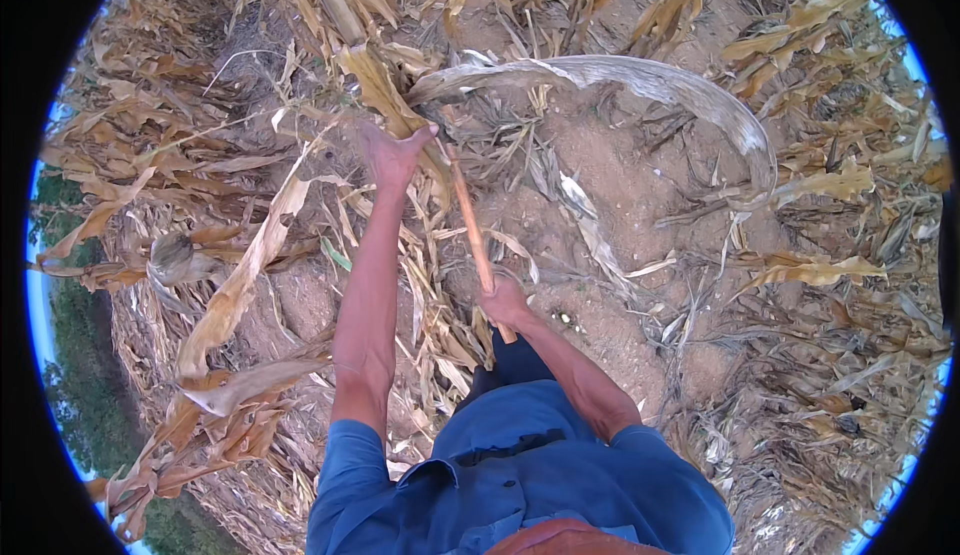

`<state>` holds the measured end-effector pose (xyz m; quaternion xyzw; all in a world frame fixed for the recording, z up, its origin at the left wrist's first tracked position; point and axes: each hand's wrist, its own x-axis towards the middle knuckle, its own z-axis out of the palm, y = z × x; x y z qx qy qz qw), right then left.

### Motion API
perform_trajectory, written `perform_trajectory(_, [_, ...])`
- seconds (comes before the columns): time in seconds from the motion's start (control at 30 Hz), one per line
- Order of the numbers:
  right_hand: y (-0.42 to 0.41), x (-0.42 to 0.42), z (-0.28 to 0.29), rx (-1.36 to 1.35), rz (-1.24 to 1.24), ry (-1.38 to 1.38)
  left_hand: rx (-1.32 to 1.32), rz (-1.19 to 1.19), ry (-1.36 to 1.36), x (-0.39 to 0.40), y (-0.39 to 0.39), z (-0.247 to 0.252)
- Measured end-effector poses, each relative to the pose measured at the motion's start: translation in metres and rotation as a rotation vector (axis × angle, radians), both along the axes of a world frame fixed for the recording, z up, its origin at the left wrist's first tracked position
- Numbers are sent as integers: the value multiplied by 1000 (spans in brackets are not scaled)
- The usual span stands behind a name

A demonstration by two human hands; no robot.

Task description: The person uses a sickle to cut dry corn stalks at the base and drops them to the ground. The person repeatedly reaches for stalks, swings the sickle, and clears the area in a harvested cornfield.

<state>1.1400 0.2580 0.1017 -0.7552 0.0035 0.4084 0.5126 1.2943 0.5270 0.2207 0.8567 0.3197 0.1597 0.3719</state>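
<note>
Stretched forward, my left hand [394,153] is closed around a dry corn stalk with brown leaves [379,89]. My right hand [504,301], nearer my body, grips a wooden handle [471,228] close to its lower end. The handle slants up and to the left, and its far end lies among leaves beside my left hand. What is fixed to that end is hidden or too unclear to tell. A long, grey, curled dry leaf [660,78] arches to the right from beside the held stalk.
Dry standing corn [847,375] lines the right side, with more brown stalks and leaves [165,134] at the left. A husked ear [172,258] hangs at the left. Bare soil [600,157] with fallen leaves lies between the rows. Green trees [90,360] show at the far left.
</note>
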Motion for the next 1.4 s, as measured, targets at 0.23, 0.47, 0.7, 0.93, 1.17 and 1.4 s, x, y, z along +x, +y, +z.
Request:
perform_trajectory(0.23, [-20,-30,-20,57,9,-5,-5,116,-78,58,28,-26])
perform_trajectory(0.47, [7,-37,-2,-39,-39,-37,109,124,-238,117,-23,-36])
perform_trajectory(0.7, [-6,-26,-27,122,-53,48,0,260,-346,114,46,-39])
perform_trajectory(0.93, [-21,35,-84,284,-423,535,-115,131,-432,103,47,-39])
perform_trajectory(1.17, [16,155,-201,-52,-208,470,-74,-47,-618,109,53,-64])
perform_trajectory(1.4, [38,214,-300,-448,470,190,-48,-37,-728,101,70,-75])
